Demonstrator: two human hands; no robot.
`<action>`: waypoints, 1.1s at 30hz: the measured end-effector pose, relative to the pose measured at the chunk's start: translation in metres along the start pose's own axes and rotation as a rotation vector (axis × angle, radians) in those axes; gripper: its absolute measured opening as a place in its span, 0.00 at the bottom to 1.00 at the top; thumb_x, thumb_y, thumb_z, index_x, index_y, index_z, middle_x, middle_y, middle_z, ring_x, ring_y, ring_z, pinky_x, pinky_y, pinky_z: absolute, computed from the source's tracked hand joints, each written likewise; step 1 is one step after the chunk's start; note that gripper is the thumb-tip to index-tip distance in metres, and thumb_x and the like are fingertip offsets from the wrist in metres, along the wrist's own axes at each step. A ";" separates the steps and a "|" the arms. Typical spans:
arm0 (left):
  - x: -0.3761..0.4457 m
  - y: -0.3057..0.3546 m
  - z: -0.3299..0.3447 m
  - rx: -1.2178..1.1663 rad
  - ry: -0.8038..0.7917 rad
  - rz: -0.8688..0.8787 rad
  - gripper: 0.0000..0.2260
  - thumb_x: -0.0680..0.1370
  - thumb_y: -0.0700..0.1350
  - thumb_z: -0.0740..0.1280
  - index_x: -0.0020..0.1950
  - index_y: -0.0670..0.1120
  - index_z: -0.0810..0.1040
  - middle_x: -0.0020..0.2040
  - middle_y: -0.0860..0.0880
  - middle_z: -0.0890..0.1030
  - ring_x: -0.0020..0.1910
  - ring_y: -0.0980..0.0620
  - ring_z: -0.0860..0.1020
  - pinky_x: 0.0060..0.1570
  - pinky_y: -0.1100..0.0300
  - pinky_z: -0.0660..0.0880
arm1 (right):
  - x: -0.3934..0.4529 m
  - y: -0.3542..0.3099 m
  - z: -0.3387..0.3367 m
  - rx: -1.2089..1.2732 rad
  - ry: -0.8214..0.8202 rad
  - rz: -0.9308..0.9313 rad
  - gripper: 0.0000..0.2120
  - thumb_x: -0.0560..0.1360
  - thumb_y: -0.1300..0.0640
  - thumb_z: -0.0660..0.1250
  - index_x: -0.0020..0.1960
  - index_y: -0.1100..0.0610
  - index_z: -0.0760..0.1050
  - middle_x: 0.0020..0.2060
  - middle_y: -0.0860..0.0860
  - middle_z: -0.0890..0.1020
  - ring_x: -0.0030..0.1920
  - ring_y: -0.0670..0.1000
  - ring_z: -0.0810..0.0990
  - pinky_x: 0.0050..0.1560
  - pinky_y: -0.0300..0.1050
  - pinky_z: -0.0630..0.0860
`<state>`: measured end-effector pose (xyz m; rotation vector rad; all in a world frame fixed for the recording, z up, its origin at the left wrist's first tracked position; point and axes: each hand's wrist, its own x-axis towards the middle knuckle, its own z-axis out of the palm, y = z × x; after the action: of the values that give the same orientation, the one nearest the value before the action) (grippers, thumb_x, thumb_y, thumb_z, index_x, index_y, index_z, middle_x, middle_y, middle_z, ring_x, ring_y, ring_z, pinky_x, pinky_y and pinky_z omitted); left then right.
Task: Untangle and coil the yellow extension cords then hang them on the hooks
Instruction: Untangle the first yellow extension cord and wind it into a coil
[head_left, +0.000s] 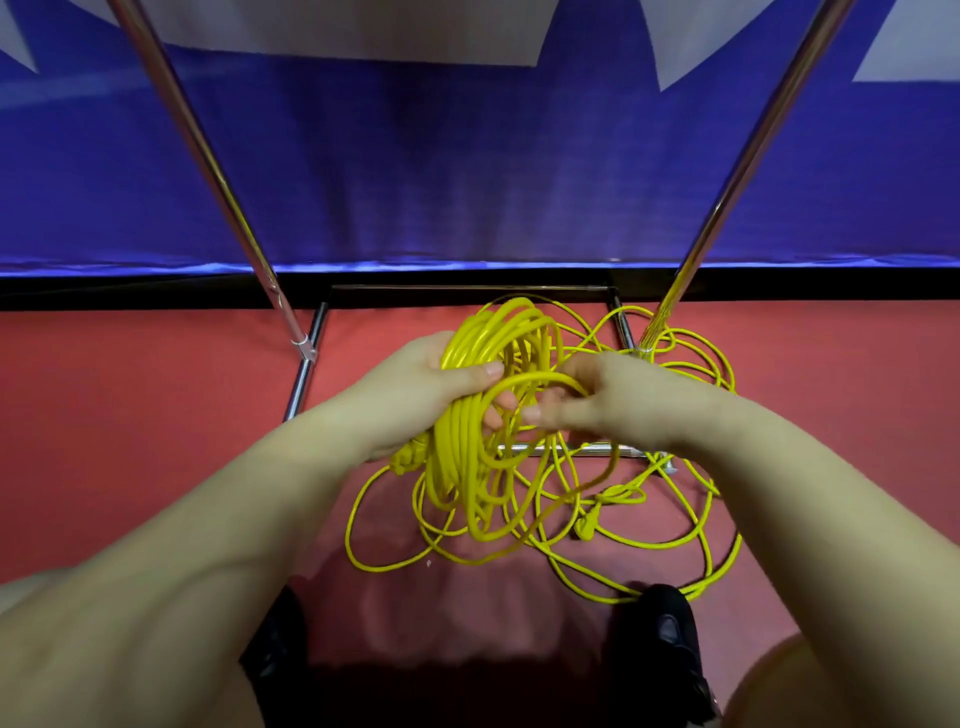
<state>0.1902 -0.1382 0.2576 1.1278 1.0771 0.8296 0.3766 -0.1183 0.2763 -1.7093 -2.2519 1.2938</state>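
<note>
My left hand (431, 384) grips a thick bundle of yellow cord loops (467, 447), its thumb laid across the top of them. My right hand (608, 400) pinches a single yellow strand (524, 381) that arcs over to the bundle. A plug end (408, 457) hangs from the bundle by my left wrist. Below and to the right, a loose tangle of yellow cord (675, 519) sprawls on the red floor, with two more plug ends (618, 496) lying in it. No hooks are in view.
A chrome rack stands ahead: two slanted poles (208, 156) (753, 156) and low base bars (306, 358), with cord looped around the right foot (647, 348). A blue banner (467, 182) hangs behind it. My black shoes (670, 639) stand on the red floor (130, 415).
</note>
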 end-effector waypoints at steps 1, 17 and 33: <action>0.001 0.000 -0.002 -0.013 0.041 0.005 0.05 0.78 0.38 0.61 0.45 0.44 0.74 0.31 0.49 0.81 0.27 0.55 0.78 0.29 0.61 0.78 | -0.001 0.003 0.000 -0.118 -0.068 0.029 0.13 0.72 0.45 0.68 0.42 0.54 0.73 0.34 0.48 0.77 0.35 0.48 0.74 0.38 0.40 0.69; 0.003 -0.005 -0.012 -0.123 0.136 -0.061 0.03 0.78 0.39 0.61 0.46 0.45 0.73 0.39 0.44 0.84 0.38 0.46 0.82 0.42 0.50 0.80 | 0.000 -0.001 -0.007 0.312 0.193 -0.241 0.05 0.74 0.57 0.67 0.40 0.53 0.76 0.32 0.54 0.71 0.36 0.51 0.66 0.39 0.45 0.65; -0.001 -0.001 0.000 -0.050 -0.002 -0.032 0.05 0.78 0.38 0.61 0.49 0.44 0.76 0.36 0.45 0.83 0.32 0.51 0.81 0.37 0.56 0.80 | 0.010 -0.009 0.011 0.429 0.326 -0.218 0.08 0.69 0.58 0.74 0.38 0.53 0.74 0.30 0.51 0.77 0.33 0.48 0.73 0.35 0.39 0.70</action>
<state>0.1901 -0.1395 0.2567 1.0669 1.0651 0.8253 0.3606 -0.1167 0.2704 -1.3646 -1.7640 1.2306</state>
